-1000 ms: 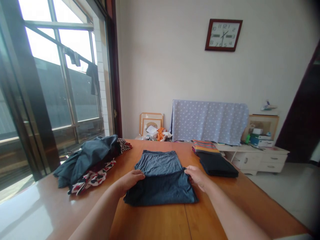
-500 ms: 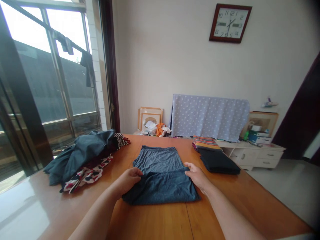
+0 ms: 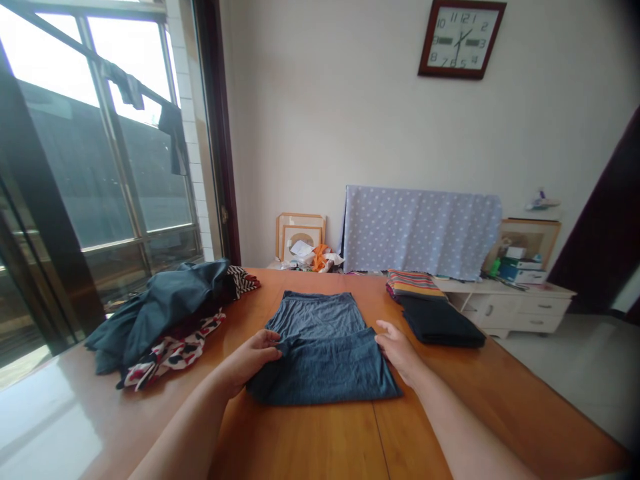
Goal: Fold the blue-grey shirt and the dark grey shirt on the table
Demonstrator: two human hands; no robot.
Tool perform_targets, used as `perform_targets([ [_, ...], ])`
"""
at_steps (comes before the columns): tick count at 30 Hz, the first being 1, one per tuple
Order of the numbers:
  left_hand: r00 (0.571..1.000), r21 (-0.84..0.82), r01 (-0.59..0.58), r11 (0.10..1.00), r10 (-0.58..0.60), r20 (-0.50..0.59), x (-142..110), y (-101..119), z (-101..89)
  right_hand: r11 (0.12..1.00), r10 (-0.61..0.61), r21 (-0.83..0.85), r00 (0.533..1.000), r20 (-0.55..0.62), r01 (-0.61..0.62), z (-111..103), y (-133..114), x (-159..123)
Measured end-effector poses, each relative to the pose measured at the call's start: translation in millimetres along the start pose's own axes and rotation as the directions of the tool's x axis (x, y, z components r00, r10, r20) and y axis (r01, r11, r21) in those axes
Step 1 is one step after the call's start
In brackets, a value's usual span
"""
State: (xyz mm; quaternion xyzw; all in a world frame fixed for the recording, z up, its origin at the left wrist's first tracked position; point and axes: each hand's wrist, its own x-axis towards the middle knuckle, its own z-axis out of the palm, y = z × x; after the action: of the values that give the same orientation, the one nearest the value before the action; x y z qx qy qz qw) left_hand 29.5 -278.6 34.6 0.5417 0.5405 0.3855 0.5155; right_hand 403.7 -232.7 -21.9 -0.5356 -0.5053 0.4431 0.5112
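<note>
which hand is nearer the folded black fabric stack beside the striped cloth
Right hand: just in front of and left of the folded black fabric stack, not touching it. Left hand: much farther left, across the folded blue garment.

A square clock (image 3: pixel 461 39) hangs on the cream wall (image 3: pixel 320 133), and bright daylight comes through a tall metal-framed window (image 3: pixel 95 133) on the left. Beyond the far right corner of the counter (image 3: pixel 300 443) stands a low white cabinet (image 3: pixel 515 307) with drawers, above pale floor tiles (image 3: pixel 580 380), beside a dark door (image 3: pixel 607 213).
</note>
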Motion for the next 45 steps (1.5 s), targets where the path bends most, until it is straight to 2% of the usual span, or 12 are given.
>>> perform_targets([
  [3, 1.0, 0.052, -0.031, 0.998, 0.031, 0.003, 3.5, -3.0, 0.9, 1.0, -0.009, 0.023, 1.0, 0.003, 0.008, 1.5, -1.3, 0.7],
  [7, 0.986, 0.115, -0.096, 0.989, 0.11, -0.122, 17.7, -11.8, 5.8, 0.999, -0.049, 0.014, 0.999, -0.021, 0.049, 1.8, -2.4, 3.0],
  [12, 0.963, -0.054, -0.135, 0.989, 0.118, -0.241, 26.5, -17.2, 8.0, 0.996, -0.079, 0.042, 0.997, -0.017, 0.08, 0.4, 0.7, 6.4],
  [22, 0.969, -0.217, -0.16, 0.963, 0.112, -0.219, 29.5, -16.1, 6.7, 0.986, -0.038, 0.161, 0.999, -0.022, 0.041, -3.7, 7.9, 14.3],
  [28, 0.974, -0.096, -0.103, 0.99, 0.081, -0.214, 31.5, -22.8, -0.6, 0.987, 0.056, 0.153, 0.998, -0.005, -0.055, -2.6, 5.5, 12.8],
  [30, 0.961, -0.046, -0.116, 0.992, 0.1, -0.257, 31.0, -21.8, -4.2, 0.99, 0.048, 0.13, 0.999, -0.016, -0.046, -2.3, 3.2, 11.3],
  [33, 0.894, 0.173, -0.162, 0.971, 0.219, -0.392, 29.4, -16.9, -8.5, 0.993, -0.029, 0.109, 0.995, -0.093, 0.039, -4.6, -0.9, 9.6],
  [35, 0.835, 0.39, -0.185, 0.902, 0.354, -0.421, 26.0, -11.4, -8.1, 0.996, -0.073, 0.028, 0.983, -0.171, 0.079, -8.0, -4.2, 9.2],
  [37, 0.799, 0.587, -0.213, 0.781, 0.485, -0.356, 20.1, -4.7, -3.5, 0.994, -0.076, -0.099, 0.973, -0.218, 0.055, -12.6, -8.0, 8.7],
  [39, 0.788, 0.719, -0.245, 0.65, 0.565, -0.242, 12.6, 2.0, 4.7, 0.977, -0.056, -0.212, 0.974, -0.22, 0.008, -17.9, -11.9, 7.1],
  [42, 0.831, 0.8, -0.284, 0.529, 0.552, -0.07, 2.4, 8.3, 19.1, 0.944, -0.023, -0.329, 0.99, -0.138, -0.024, -25.3, -16.3, 0.9],
  [45, 0.888, 0.819, -0.302, 0.488, 0.457, 0.056, -2.0, 7.5, 29.8, 0.899, 0.041, -0.437, 0.999, -0.011, -0.041, -29.1, -17.1, -8.1],
])
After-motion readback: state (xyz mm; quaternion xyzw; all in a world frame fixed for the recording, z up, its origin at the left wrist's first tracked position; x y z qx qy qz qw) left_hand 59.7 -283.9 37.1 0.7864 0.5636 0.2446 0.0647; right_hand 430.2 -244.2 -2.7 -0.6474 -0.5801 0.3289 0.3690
